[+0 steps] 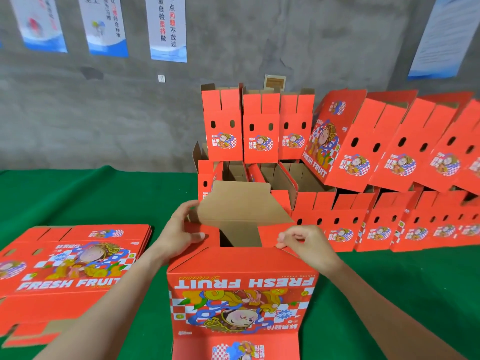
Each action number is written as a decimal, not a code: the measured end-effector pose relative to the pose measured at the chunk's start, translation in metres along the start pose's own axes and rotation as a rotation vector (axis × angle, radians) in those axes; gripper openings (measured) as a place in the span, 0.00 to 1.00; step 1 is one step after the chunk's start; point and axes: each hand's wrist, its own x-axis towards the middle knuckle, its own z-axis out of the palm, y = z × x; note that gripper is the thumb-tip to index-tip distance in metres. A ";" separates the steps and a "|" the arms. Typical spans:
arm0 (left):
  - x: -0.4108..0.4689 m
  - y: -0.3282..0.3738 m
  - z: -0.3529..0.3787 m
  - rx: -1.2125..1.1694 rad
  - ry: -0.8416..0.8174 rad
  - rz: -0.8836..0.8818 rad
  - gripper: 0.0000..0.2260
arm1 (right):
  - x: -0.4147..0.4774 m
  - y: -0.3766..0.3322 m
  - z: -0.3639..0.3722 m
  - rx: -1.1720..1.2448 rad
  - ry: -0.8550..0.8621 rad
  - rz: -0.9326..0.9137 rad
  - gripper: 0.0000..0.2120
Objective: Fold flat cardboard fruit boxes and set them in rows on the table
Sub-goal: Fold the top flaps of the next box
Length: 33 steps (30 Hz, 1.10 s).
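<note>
A person is folding a red printed cardboard fruit box (241, 289) at the near middle of the green-covered table (104, 198).

The left hand (181, 229) is gripping the left red flap of this box, with the thumb on the front and the fingers curled behind, next to the raised brown inner flap (241, 206). The right hand (304, 242) is pinching the edge of the right red flap between thumb and fingertips. The two hands are apart, one at each top corner. The box is standing open, its "FRESH FRUIT" print upside down toward the person. At the near left, a flat stack of unfolded red cardboard boxes (72, 258) is lying. At the far right, folded red boxes (337, 224) are standing in rows, with a second layer (259, 126) on top, some of them leaning. Paper posters (168, 27) are hanging on the grey wall.
</note>
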 end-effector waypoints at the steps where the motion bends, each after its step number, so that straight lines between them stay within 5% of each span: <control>1: -0.002 0.001 0.000 -0.013 0.009 0.022 0.34 | 0.002 -0.001 0.000 0.017 0.060 0.035 0.09; 4: -0.004 0.004 -0.001 0.008 0.018 0.068 0.23 | 0.006 0.001 0.004 -0.017 0.209 0.110 0.07; 9: -0.004 0.014 -0.001 -0.112 -0.059 -0.166 0.07 | 0.009 -0.002 -0.001 0.235 -0.059 0.410 0.25; 18: 0.005 0.023 0.002 0.454 -0.294 -0.211 0.43 | 0.024 -0.002 0.002 -0.269 -0.217 0.372 0.39; 23: 0.008 0.028 0.015 0.686 -0.263 -0.247 0.44 | 0.030 -0.003 0.011 -0.533 -0.270 0.367 0.42; 33: 0.009 0.023 0.024 0.852 -0.246 -0.244 0.43 | 0.029 -0.002 0.014 -0.592 -0.247 0.332 0.40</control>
